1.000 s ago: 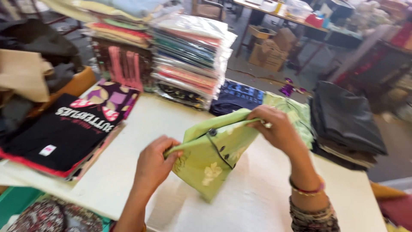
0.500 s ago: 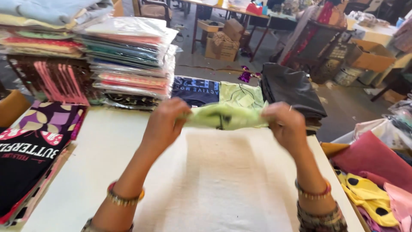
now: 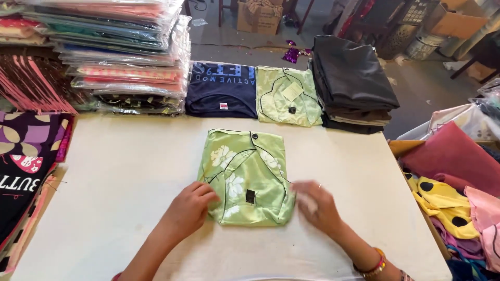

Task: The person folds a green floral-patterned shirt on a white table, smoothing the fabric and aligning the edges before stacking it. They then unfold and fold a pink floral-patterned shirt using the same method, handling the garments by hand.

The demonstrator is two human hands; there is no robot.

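A light green floral garment (image 3: 245, 177), folded into a rectangle with black piping and a small black tag, lies flat on the white table (image 3: 120, 182). My left hand (image 3: 190, 208) rests on its lower left corner, fingers curled against the fabric. My right hand (image 3: 317, 203), blurred with motion, touches the lower right edge with fingers spread. Neither hand lifts the garment.
A matching folded green garment (image 3: 289, 95), a navy one (image 3: 221, 88) and a black stack (image 3: 351, 83) line the far edge. Plastic-wrapped stacks (image 3: 125, 57) stand at back left, printed dark shirts (image 3: 26, 166) at left, a box of coloured clothes (image 3: 453, 187) at right.
The green garment was held up and stretched between both hands; now it lies folded flat on the table, with both hands lowered to its near corners.
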